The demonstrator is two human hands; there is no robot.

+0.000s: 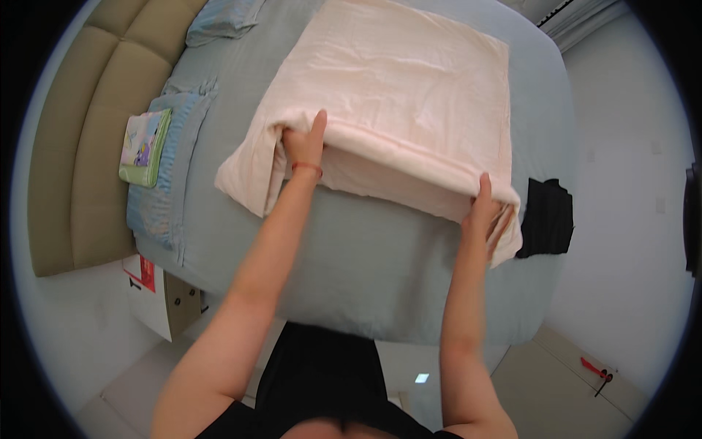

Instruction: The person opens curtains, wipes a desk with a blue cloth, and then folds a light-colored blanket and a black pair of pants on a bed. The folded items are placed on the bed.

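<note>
A pale pink quilt (406, 82) lies spread over a bed with a grey-blue sheet (351, 247). Its near edge is lifted and bent over into a thick roll between my hands. On the left, my left hand (305, 142), with a red band at the wrist, grips that edge, thumb on top and fingers tucked under the cloth. My right hand (482, 206) holds the same edge near the quilt's right corner, its thumb also on top. The folds hide most of the fingers. Both outer corners droop onto the sheet beside my hands.
Folded black cloth (547, 218) lies right of the quilt. A blue patterned pillow (156, 214) by the padded headboard (88, 137) carries a folded green printed cloth (145, 148). Another pillow (222, 22) lies farther up. A nightstand (164, 302) stands at the lower left.
</note>
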